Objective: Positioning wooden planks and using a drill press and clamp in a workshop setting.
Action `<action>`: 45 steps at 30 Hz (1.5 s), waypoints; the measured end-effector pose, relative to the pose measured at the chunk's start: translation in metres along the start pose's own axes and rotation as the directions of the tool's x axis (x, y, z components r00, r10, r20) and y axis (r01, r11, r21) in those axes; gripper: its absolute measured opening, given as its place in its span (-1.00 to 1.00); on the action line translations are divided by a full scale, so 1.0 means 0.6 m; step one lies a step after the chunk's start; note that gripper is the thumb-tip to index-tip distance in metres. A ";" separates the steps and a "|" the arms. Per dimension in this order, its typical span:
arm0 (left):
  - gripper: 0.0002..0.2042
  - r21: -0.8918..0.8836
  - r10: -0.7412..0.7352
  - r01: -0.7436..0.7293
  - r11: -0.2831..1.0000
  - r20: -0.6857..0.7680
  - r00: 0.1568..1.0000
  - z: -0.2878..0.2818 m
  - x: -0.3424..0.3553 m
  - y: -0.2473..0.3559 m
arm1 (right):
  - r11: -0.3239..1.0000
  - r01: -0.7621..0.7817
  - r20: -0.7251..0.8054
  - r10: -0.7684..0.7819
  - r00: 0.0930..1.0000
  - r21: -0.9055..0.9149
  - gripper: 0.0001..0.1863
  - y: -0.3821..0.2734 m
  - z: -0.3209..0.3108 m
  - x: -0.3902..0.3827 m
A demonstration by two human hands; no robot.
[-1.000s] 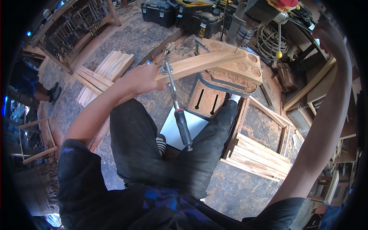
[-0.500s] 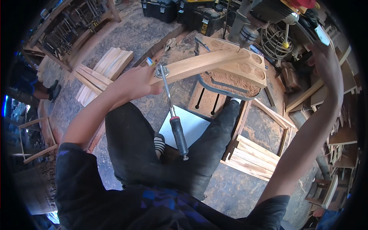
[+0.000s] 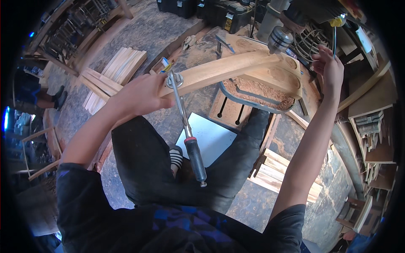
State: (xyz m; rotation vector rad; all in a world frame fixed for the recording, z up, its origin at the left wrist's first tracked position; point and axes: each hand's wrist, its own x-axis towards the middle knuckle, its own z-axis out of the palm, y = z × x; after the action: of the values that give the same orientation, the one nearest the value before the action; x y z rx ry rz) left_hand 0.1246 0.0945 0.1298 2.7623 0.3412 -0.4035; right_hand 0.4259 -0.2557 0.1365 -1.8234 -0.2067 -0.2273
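Observation:
My left hand [image 3: 141,96] is closed on the near left end of a long wooden bar [image 3: 217,66], beside a metal clamp [image 3: 192,154] with a ribbed dark grip hanging downward. The bar slants up to the right across a board with round recesses [image 3: 291,80]. The drill press chuck [image 3: 280,39] is low over the bar's far end; the bit's tip is too small to make out. My right hand [image 3: 330,67] is raised right of the chuck, fingers curled on the end of the press lever [image 3: 334,38]. Shavings fill the tray [image 3: 261,93] beneath the board.
Loose wooden strips [image 3: 120,74] lie at left, more [image 3: 280,173] at right. Black toolboxes [image 3: 228,19] stand behind, a clamp rack [image 3: 84,25] back left, offcut shelves [image 3: 375,139] right. Another person's legs [image 3: 48,99] show at far left. A white sheet [image 3: 206,137] lies between my knees.
My right hand has come down and leftward with the lever, and the chuck sits lower toward the bar. My left hand still holds the bar's end.

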 end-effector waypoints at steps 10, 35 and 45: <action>-0.44 0.004 0.042 -0.042 0.999 -0.042 0.998 0.013 0.008 -0.016 | 0.974 0.117 -0.044 -0.128 0.991 -0.194 -0.67 0.054 0.025 0.119; -0.43 -0.018 0.051 -0.051 0.999 -0.029 0.998 0.011 -0.001 -0.005 | 0.752 0.022 -0.024 -0.050 0.998 -0.659 -0.53 0.023 0.001 0.077; -0.37 -0.031 0.064 -0.066 0.997 -0.063 0.996 0.017 -0.008 -0.011 | 0.638 0.227 -0.066 -0.402 0.913 -0.736 -0.42 -0.108 -0.052 -0.105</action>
State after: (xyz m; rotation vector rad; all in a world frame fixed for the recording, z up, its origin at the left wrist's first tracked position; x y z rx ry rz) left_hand 0.1162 0.0960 0.1203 2.7501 0.2698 -0.2940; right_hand 0.3468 -0.2702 0.1885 -2.5161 -0.3088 -0.8722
